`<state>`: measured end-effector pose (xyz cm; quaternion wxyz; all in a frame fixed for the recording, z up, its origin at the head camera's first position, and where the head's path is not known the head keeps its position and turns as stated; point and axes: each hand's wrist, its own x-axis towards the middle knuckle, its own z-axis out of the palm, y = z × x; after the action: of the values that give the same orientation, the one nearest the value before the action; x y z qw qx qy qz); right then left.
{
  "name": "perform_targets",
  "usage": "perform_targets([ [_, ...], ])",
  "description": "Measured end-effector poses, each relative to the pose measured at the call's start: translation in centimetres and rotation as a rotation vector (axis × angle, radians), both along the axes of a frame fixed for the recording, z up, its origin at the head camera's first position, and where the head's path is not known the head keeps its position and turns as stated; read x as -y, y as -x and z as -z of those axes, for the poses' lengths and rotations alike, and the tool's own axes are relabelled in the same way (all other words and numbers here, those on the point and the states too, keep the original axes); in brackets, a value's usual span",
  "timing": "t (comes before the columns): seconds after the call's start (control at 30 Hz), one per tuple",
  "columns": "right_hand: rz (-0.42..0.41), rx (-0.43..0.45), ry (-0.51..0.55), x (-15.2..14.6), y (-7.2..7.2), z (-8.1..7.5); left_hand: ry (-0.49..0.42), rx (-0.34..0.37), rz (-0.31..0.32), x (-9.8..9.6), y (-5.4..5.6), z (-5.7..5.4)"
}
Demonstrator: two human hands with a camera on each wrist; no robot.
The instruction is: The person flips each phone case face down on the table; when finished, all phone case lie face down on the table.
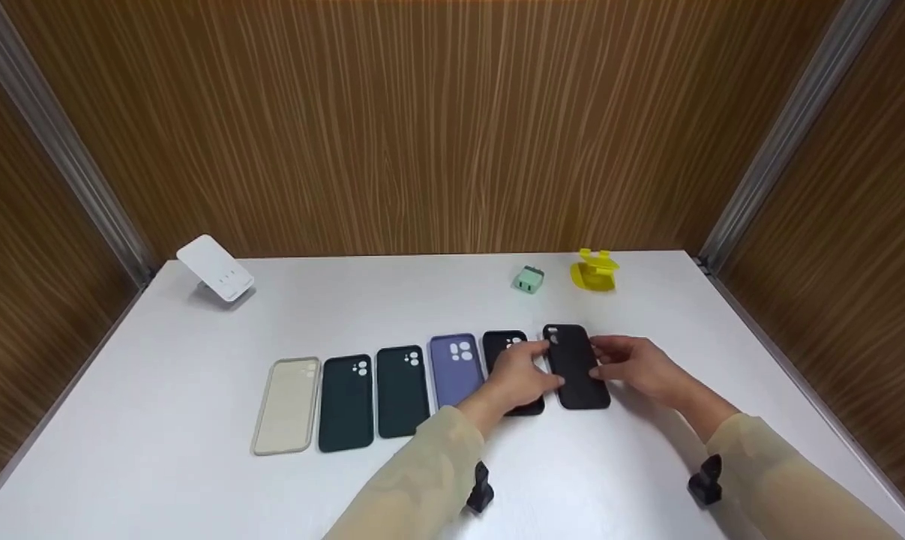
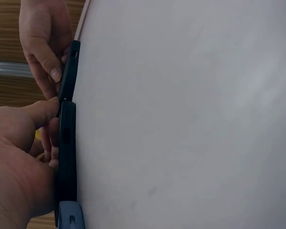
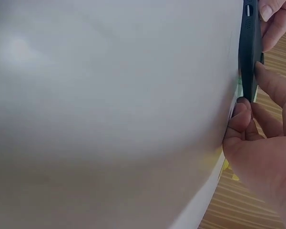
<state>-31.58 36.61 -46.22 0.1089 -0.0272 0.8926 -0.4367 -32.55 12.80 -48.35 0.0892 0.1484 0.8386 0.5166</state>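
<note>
At the right end of a row of phone cases lies a black phone case point(image 1: 578, 367), back up on the white table point(image 1: 160, 420). My left hand point(image 1: 518, 379) grips its left edge, thumb near the bottom and fingertips near the camera cutout. From the other side my right hand point(image 1: 642, 369) pinches the right edge between thumb and fingers. Under the left hand, partly covered, is another black phone case point(image 1: 506, 337). Seen side-on in the right wrist view, the held black phone case point(image 3: 249, 52) has my right hand point(image 3: 269, 148) at its end.
Leftward in the row are a purple phone case point(image 1: 452, 375), two dark green phone cases point(image 1: 403, 390) and a beige phone case point(image 1: 287, 405). Along the back stand a white stand point(image 1: 216, 268), a mint charger plug point(image 1: 529, 280) and a yellow holder point(image 1: 594, 271). Wood-grain panels point(image 1: 422, 127) enclose the table.
</note>
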Motion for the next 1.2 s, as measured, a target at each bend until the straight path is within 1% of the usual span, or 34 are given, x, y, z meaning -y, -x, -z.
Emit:
perform_targets([
  [0.1,0.002,-0.009,-0.019,0.0,-0.1,-0.1,0.023,-0.014,-0.007,-0.1,0.0,0.0],
  [0.2,0.007,-0.009,-0.037,0.1,-0.2,-0.2,0.035,-0.013,-0.02,-0.1,0.0,0.0],
  [0.37,0.019,-0.003,-0.056,0.3,-0.3,0.0,0.004,0.031,-0.045,0.0,-0.3,-0.3],
  [0.47,0.03,0.001,-0.053,0.4,-0.4,0.1,-0.023,0.039,-0.055,0.2,-0.6,-0.8],
  [0.6,0.068,0.0,-0.011,0.4,-0.7,-0.2,-0.056,0.016,-0.044,0.8,-1.0,-1.8],
  [0.7,0.101,-0.016,0.035,0.6,-0.9,-0.5,-0.071,-0.004,-0.027,1.7,-1.3,-2.8],
  [0.77,0.108,-0.03,0.066,0.9,-1.0,-0.9,-0.071,-0.025,-0.012,2.7,-1.3,-3.3],
  [0.9,0.09,-0.066,0.102,1.8,-1.3,-1.6,-0.062,-0.075,0.012,4.9,-1.1,-4.0],
  [0.97,0.073,-0.086,0.109,2.4,-1.5,-1.9,-0.057,-0.089,0.02,6.0,-1.0,-4.1],
  [1.03,0.051,-0.105,0.113,3.2,-1.5,-2.1,-0.052,-0.089,0.022,6.9,-0.9,-4.0],
  [1.2,-0.005,-0.122,0.142,5.2,-1.4,-2.1,-0.011,-0.066,0.021,8.8,-0.7,-3.2],
])
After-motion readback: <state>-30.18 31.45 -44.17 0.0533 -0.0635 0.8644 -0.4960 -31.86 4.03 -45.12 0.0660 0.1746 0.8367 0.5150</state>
